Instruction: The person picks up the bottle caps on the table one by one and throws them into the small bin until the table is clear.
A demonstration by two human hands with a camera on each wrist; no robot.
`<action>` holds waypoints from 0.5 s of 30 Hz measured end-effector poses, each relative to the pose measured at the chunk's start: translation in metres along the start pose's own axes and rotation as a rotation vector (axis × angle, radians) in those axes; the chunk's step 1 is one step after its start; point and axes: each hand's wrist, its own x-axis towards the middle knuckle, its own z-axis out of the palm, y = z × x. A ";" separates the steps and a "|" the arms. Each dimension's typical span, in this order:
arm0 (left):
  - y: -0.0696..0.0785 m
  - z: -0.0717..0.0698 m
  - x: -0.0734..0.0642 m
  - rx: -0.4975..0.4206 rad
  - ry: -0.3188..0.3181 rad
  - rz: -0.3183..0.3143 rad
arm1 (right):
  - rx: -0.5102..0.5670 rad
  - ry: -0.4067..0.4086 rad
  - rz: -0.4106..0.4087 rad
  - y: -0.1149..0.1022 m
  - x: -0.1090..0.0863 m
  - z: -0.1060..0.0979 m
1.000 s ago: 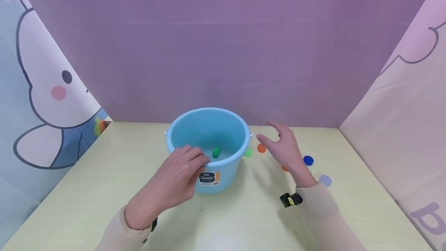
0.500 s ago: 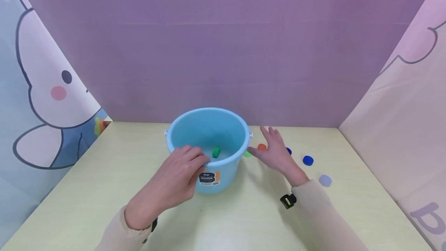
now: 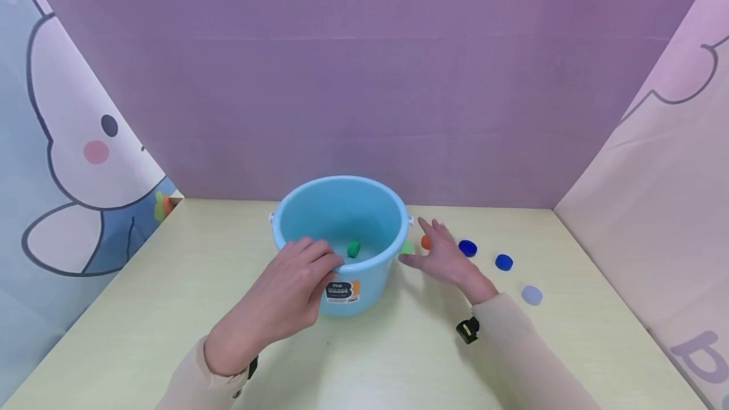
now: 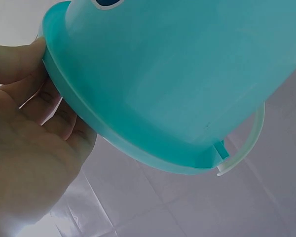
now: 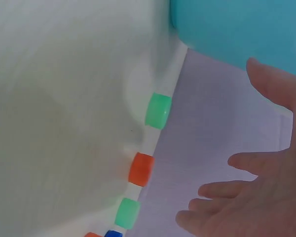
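A light blue bucket (image 3: 364,286) stands upright on the table, with a dark green bottle cap (image 3: 354,249) inside on its floor. My left hand (image 3: 290,283) grips the near rim, and in the left wrist view the thumb and fingers close on that rim (image 4: 84,111). Just right of the bucket, my right hand (image 3: 447,264) is spread and holds nothing. Its thumb points at the bucket's side, close to a light green cap (image 3: 406,248) and an orange cap (image 3: 426,242). Another light green cap (image 5: 127,213) shows in the right wrist view; in the head view the right hand mostly hides it.
Two blue caps (image 3: 467,248) and a pale lilac cap (image 3: 532,295) lie on the table to the right of my right hand. A purple backdrop (image 3: 364,81) rises behind the table (image 3: 188,283), with printed cloth at both sides.
My right hand has moved left and down toward the bucket and the light green cap, its fingers still spread. A blue cap behind it has come into view. The left hand stays put.
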 end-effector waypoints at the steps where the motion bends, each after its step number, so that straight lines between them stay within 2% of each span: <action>1: 0.000 0.000 0.000 0.000 -0.001 -0.001 | 0.006 -0.003 -0.004 0.001 0.000 0.001; 7: 0.000 0.000 0.000 -0.001 -0.006 -0.004 | 0.066 -0.004 -0.040 0.003 0.003 0.005; 15: 0.000 0.000 0.001 0.000 -0.006 -0.003 | 0.145 0.047 -0.067 0.006 0.010 0.008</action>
